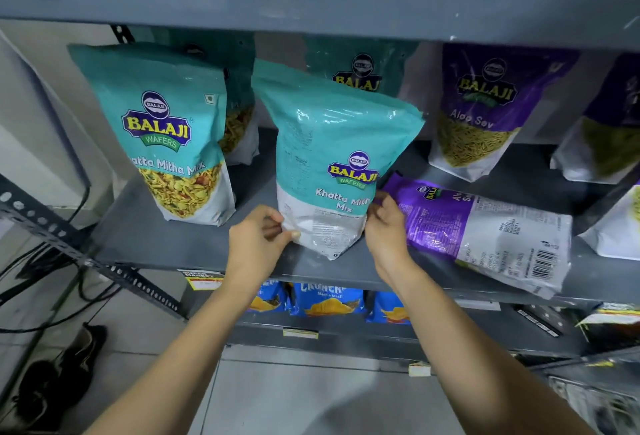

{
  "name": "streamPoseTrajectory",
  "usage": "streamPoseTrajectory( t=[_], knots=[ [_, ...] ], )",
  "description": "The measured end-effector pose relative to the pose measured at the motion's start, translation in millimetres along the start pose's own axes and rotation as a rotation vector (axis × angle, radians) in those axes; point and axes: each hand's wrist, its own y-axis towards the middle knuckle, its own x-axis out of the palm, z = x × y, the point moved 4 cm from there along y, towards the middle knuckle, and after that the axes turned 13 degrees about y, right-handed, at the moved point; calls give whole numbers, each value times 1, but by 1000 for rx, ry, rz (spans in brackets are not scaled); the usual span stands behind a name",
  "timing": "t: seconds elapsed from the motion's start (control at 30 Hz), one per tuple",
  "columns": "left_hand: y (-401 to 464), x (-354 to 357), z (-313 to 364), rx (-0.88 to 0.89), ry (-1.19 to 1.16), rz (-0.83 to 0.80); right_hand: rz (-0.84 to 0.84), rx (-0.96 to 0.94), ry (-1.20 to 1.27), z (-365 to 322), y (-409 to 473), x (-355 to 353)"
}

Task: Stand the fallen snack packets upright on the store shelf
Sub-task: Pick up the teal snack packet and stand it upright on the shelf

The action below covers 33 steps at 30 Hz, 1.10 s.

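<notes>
A teal Khatta Mitha Mix packet (332, 157) stands upright on the grey shelf (166, 244), back side facing me and leaning slightly. My left hand (258, 240) pinches its lower left corner. My right hand (386, 226) grips its lower right edge. Just right of it a purple Aloo Sev packet (485, 230) lies flat on the shelf, its end overhanging the front edge.
Another teal packet (173, 136) stands at the left, with more teal ones behind. Purple Aloo Sev packets (485, 112) stand at the back right. Blue packets (325, 299) fill the shelf below. Cables and a slotted metal bar (69, 244) are at the left.
</notes>
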Motion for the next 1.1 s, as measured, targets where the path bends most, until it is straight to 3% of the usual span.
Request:
streamPoseTrajectory(
  t=[0.17,0.27,0.37,0.53,0.67,0.8,0.93,1.1],
  knots=[
    [-13,31,0,127,-79,-333,-137,2,-103,3,2,-1],
    [-7,34,7,178,-78,-363,-314,60,-113,3,0,1],
    [3,36,12,103,-87,-362,-473,134,-80,3,-3,8],
    [15,27,12,-24,-165,-409,-428,100,-291,-7,9,0],
    [26,16,16,-149,-200,-374,-506,90,-402,-13,14,1],
    [44,7,18,-225,-112,-321,-407,-10,-517,-16,18,-4],
    [42,2,23,-153,-179,-265,-453,64,-398,-11,17,-1],
    [38,-18,44,53,-417,-439,-523,129,-233,-38,11,10]
  ],
)
